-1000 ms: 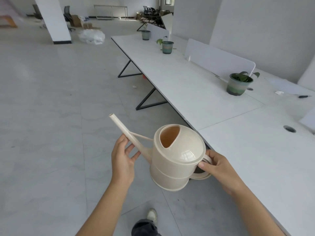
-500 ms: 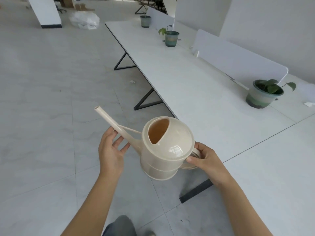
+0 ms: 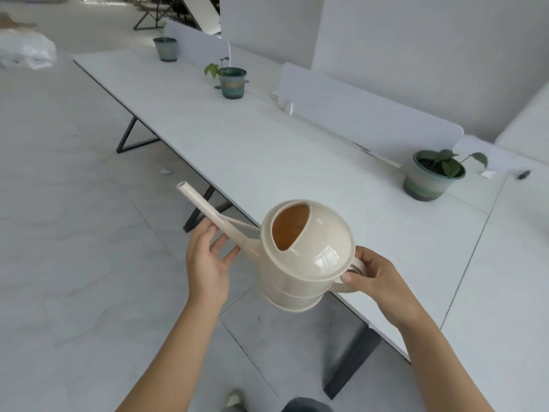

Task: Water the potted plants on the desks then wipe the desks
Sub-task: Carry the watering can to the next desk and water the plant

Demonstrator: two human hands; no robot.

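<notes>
Cream watering can (image 3: 309, 263) in both hands (image 3: 378, 281)

Left forearm (image 3: 166, 358): bare, rises from the lower left edge toward the centre, wrist nearly straight.
Left hand (image 3: 208, 263): back turned to the camera, thumb side toward the watering can (image 3: 303, 263).
Left fingers (image 3: 218, 246): nearly straight and slightly spread, lying against the underside of the spout (image 3: 214, 215); none wraps round it.
Right forearm (image 3: 439, 367): bare, rises from the lower right edge, angled inward to the wrist.
Right hand (image 3: 378, 278): back turned up, grips the handle (image 3: 358, 264) at the rear of the watering can.
Right fingers: curled round the handle; thumb (image 3: 350, 277) lies along its near side, tip toward the body.
Relative position: both hands at about the same height, apart, the can between them.
</notes>
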